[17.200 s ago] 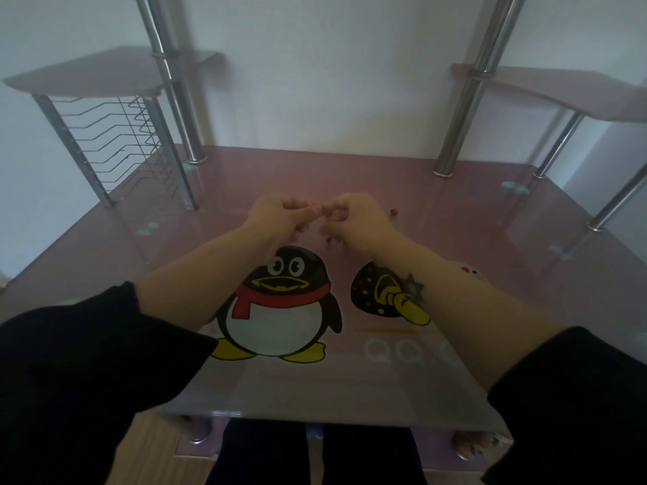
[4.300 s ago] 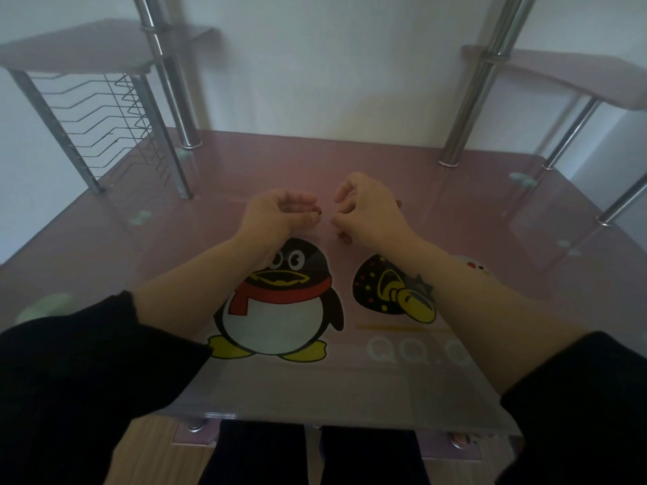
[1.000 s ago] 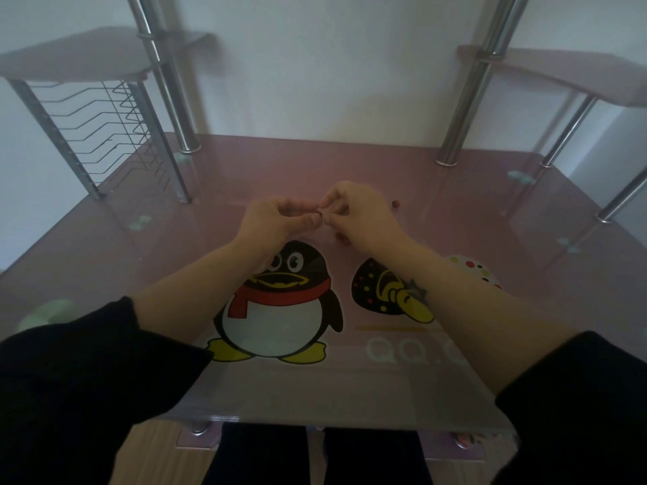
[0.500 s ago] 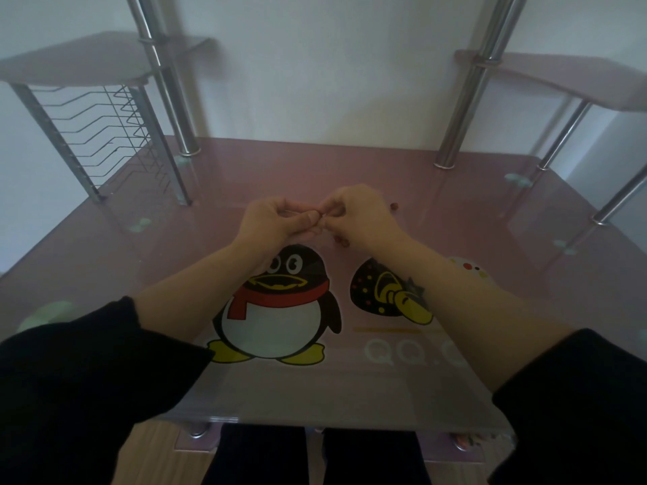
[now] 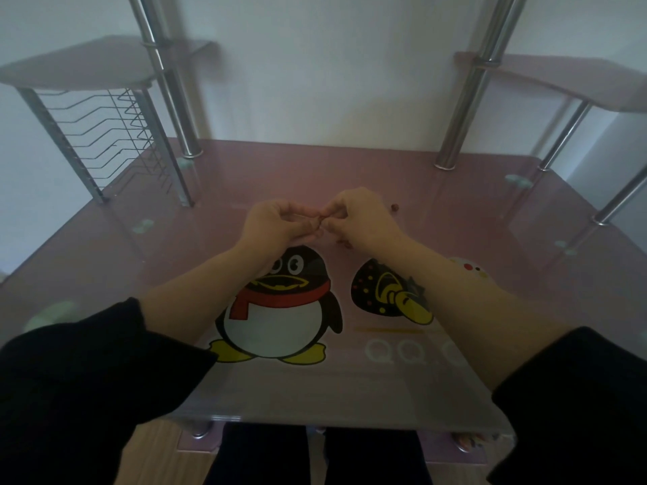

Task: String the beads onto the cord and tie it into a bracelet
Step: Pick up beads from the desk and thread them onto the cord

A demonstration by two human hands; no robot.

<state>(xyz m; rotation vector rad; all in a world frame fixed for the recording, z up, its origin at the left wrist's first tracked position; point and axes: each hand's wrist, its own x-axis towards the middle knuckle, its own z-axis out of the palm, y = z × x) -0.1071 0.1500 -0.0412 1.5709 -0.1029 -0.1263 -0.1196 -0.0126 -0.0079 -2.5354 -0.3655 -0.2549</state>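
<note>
The left hand (image 5: 276,225) and right hand (image 5: 360,222) meet at the middle of the frame, raised a little over the pink glass counter (image 5: 315,169). Each grip is closed: thumb and forefinger are pinched together, the other fingers are curled in, and the pinching tips of the two hands touch. Whatever is pinched there is too small to make out, so the cord cannot be told from the fingers.

One small dark bead (image 5: 395,206) lies loose on the counter just right of the right hand. A second dark bead (image 5: 346,244) shows at the lower edge of that hand, partly hidden by it.

Both forearms are bare, with black sleeves (image 5: 87,372) pushed up and filling the lower corners. Below the hands, a penguin picture (image 5: 280,309) with a red scarf is printed on the counter. To its right is a dark spotted cartoon figure (image 5: 385,295), partly covered by the right forearm.

A wire rack (image 5: 112,141) stands at the upper left under a small shelf (image 5: 80,64). Chrome posts (image 5: 465,99) rise at the upper right.
</note>
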